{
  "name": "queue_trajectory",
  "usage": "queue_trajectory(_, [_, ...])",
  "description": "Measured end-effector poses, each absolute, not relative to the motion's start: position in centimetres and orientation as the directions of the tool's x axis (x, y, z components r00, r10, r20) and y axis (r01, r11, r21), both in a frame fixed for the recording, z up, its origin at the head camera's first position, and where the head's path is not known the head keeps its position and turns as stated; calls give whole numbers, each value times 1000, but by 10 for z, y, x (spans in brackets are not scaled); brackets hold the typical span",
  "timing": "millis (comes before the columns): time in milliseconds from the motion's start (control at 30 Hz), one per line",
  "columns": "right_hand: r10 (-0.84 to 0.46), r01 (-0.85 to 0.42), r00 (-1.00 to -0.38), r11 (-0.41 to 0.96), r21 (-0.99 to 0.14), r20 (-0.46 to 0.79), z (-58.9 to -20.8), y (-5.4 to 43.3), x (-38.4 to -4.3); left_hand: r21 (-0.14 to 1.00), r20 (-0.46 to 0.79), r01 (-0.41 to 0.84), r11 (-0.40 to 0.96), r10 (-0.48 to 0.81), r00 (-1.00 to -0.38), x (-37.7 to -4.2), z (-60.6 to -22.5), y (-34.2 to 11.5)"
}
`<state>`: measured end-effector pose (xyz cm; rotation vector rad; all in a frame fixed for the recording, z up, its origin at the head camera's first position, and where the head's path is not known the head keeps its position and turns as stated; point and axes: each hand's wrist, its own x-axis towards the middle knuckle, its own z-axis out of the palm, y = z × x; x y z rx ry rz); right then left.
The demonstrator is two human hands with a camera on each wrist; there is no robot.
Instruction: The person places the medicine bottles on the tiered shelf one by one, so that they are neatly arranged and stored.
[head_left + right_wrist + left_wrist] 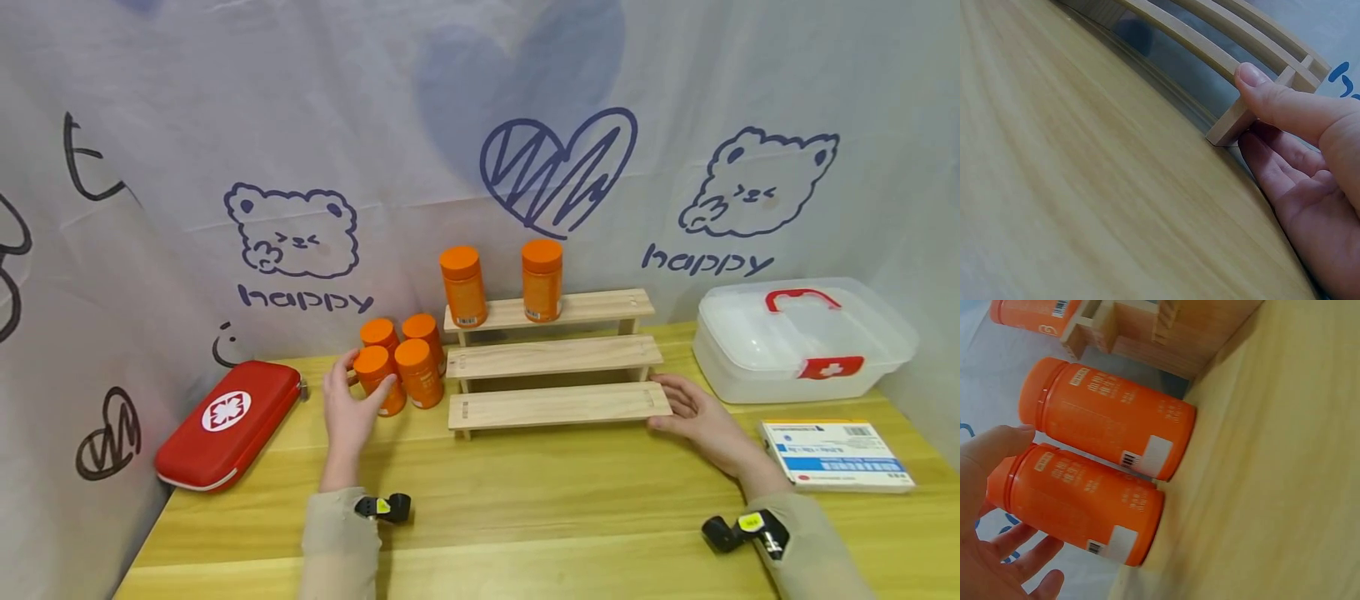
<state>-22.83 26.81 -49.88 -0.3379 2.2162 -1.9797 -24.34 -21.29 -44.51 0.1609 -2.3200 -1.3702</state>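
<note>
Several orange lidded bottles stand grouped left of a three-step wooden display rack (pixel 555 406). My left hand (pixel 352 408) is around the lid of the front-left orange bottle (pixel 378 382). In the left wrist view its thumb (pixel 1004 445) lies by the lids, and its other fingers spread loosely along that bottle's far side. Beside it stands another orange bottle (pixel 1110 419). At the rack's right end, my right hand (pixel 701 425) pinches the lowest step, thumb (pixel 1272 94) against the edge and fingers behind the end support. Two orange bottles (pixel 542 281) stand on the top step.
A red zipped first-aid case (pixel 228 425) lies at the left. To the right stand a clear lidded box (pixel 802 342) with a red handle and a white-and-blue medicine box (pixel 836 454). A printed curtain (pixel 420 125) hangs behind the wooden table (pixel 540 508).
</note>
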Motion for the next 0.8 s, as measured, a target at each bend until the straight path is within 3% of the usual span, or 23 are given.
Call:
queue_trajectory(467, [-264,-72,-964,105,-992,42,-498,268,-228,857,349,171,486,-304,-886,-247,-452,-210])
queue_trajectory(800, [-267,-69,-963,112,-991,37,-500,268,-229,856,350,138,498,-363,-864,-246,-446,-215])
